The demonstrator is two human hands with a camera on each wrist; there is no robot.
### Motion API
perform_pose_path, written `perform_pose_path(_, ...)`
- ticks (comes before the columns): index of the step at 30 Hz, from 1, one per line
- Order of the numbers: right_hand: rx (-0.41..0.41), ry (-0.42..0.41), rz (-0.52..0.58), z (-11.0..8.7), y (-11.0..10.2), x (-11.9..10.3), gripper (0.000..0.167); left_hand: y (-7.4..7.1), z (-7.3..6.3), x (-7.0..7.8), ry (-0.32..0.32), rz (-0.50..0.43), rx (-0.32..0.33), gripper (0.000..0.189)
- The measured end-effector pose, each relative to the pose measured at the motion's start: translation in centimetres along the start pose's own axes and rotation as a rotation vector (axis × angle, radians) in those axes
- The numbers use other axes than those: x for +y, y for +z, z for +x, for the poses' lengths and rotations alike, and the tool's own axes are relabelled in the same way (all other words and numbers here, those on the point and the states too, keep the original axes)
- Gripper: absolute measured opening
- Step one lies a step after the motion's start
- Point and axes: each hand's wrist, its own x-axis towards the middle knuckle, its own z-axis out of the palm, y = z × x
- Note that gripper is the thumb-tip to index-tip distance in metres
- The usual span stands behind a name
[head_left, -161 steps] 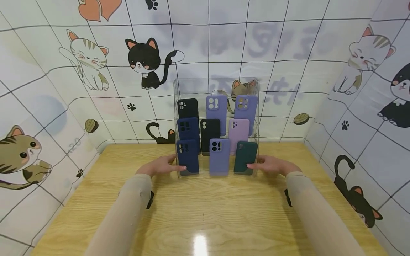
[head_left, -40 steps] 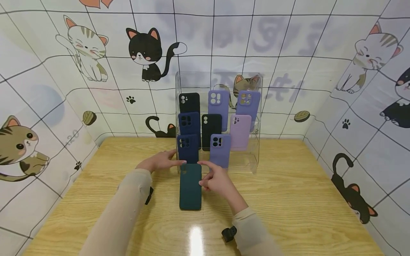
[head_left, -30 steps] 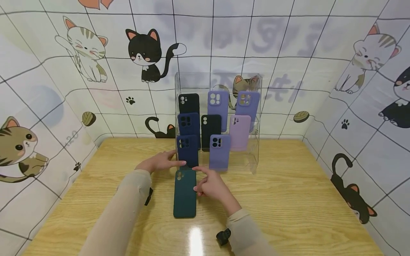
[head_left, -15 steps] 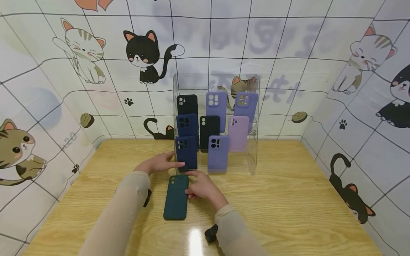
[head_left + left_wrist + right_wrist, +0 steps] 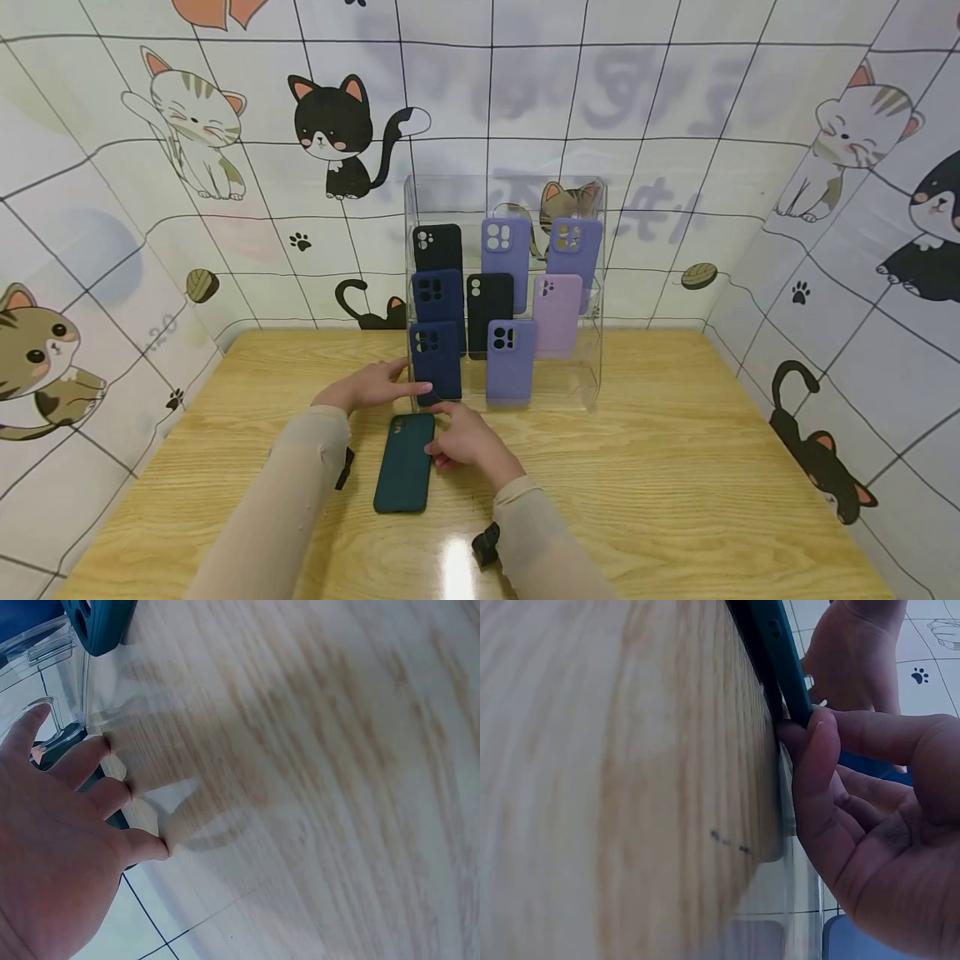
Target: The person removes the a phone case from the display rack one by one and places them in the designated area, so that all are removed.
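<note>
The right hand (image 5: 468, 439) pinches the green case (image 5: 405, 465), out of the rack (image 5: 562, 393) the left hand (image 5: 366, 388) grips; eight cases (image 5: 491, 321) remain inside.

A: Head view: what is obscured?

B: Upper black case (image 5: 439, 248): lower part behind the middle navy case (image 5: 438, 298), whose lower part is largely covered by the front navy case (image 5: 437, 365). Left hand (image 5: 367, 387): some fingertips lost at the side of the clear stand (image 5: 567, 390). Left sleeve (image 5: 281, 496) and right sleeve (image 5: 543, 542) run off the bottom edge. Wall lettering (image 5: 622, 90): blurred, illegible.

A: Left wrist view?

B: Green case (image 5: 111, 621) cut by the top edge; only one corner shows. Left hand cropped at the left edge.

A: Right wrist view?

B: Green case again cropped at the top; right hand (image 5: 877, 814) cut by the right edge. Dark marks (image 5: 715, 835) on worktop (image 5: 660, 757): too small to identify.
</note>
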Motion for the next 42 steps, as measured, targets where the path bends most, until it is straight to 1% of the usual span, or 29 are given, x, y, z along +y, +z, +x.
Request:
perform_pose_path(4, 0.007, -0.004, -0.031, -0.2, 0.1, -0.1, 0.067, 0.0, 0.0, -0.1, -0.003, 0.002, -0.006, 0.11)
perform_pose_path(7, 0.02, -0.018, -0.035, -0.3, -0.2, -0.2, 0.064, 0.0, 0.0, -0.1, 0.001, 0.006, -0.007, 0.11)
perform_pose_path(13, 0.031, -0.073, -0.027, -0.8, -1.8, -1.2, 0.058, -0.1, 0.1, -0.2, -0.005, 0.029, -0.007, 0.113)
perform_pose_path(19, 0.118, -0.211, -0.062, -2.3, -4.6, -2.7, 0.06, 0.0, 0.2, -0.1, -0.019, 0.044, -0.01, 0.116)
perform_pose_path(22, 0.183, -0.263, -0.086, -3.1, -6.1, -2.9, 0.064, 0.0, 0.1, -0.1, -0.025, 0.042, -0.016, 0.117)
perform_pose_path(24, 0.225, -0.278, -0.082, -3.4, -7.0, -2.8, 0.067, 0.0, 0.2, -0.1, -0.029, 0.039, -0.014, 0.118)
perform_pose_path(29, 0.313, -0.277, -0.052, -3.7, -9.1, -2.6, 0.077, 0.0, 0.2, -0.3, -0.028, 0.044, -0.017, 0.118)
perform_pose_path(35, 0.425, -0.244, -0.115, -3.7, -11.3, -1.9, 0.089, 0.0, 0.0, -0.5, -0.019, 0.051, -0.027, 0.116)
perform_pose_path(39, 0.472, -0.218, -0.135, -3.6, -12.5, -1.2, 0.089, 0.1, 0.3, -0.4, -0.015, 0.057, -0.031, 0.117)
perform_pose_path(42, 0.504, -0.198, -0.17, -3.6, -13.1, -0.8, 0.088, 0.0, 0.3, -0.3, -0.015, 0.055, -0.031, 0.117)
